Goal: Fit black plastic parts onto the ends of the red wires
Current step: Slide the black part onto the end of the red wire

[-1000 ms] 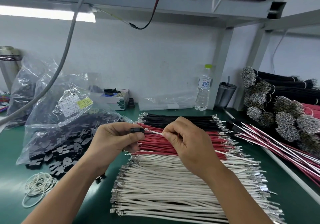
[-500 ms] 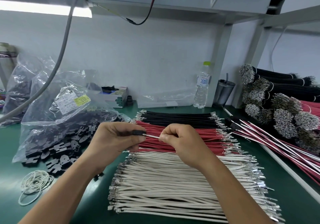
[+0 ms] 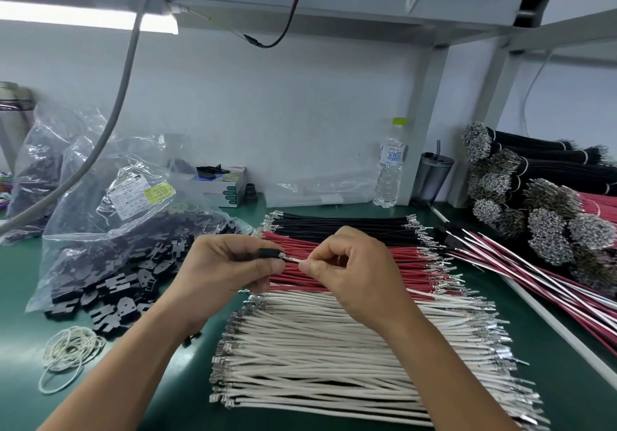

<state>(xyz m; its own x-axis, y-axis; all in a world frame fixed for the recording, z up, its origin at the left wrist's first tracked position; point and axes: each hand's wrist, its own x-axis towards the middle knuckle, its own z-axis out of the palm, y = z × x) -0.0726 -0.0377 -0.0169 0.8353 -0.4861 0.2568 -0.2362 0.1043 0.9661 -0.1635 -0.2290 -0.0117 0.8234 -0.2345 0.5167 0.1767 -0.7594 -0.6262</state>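
Lying at the near left on the green table [image 3: 20, 297], a loose heap of white rubber bands [image 3: 71, 350] is seen. Just beyond it, a clear plastic bag [image 3: 110, 217] is spread open, and many black plastic parts [image 3: 113, 283] are spilled from it onto the table. Farther back, a small box [image 3: 227, 186] is placed by the wall.

One black plastic part [image 3: 268, 253] is pinched by the left hand [image 3: 223, 267] between the thumb and the curled fingers. A white wire [image 3: 295, 259] is pinched close to its metal end by the right hand [image 3: 354, 270], the fingers being curled around it. The metal end is held right at the opening of the part; whether it is already inside cannot be told.

Under the hands three rows are laid side by side: black wires [image 3: 344, 225] far, red wires [image 3: 407, 260] in the middle, white wires [image 3: 334, 364] near. The red wires are partly hidden by both hands.

Far behind, a water bottle [image 3: 390, 166] and a dark cup [image 3: 432, 176] are standing. At the right, bundled wires [image 3: 534, 197] are stacked.
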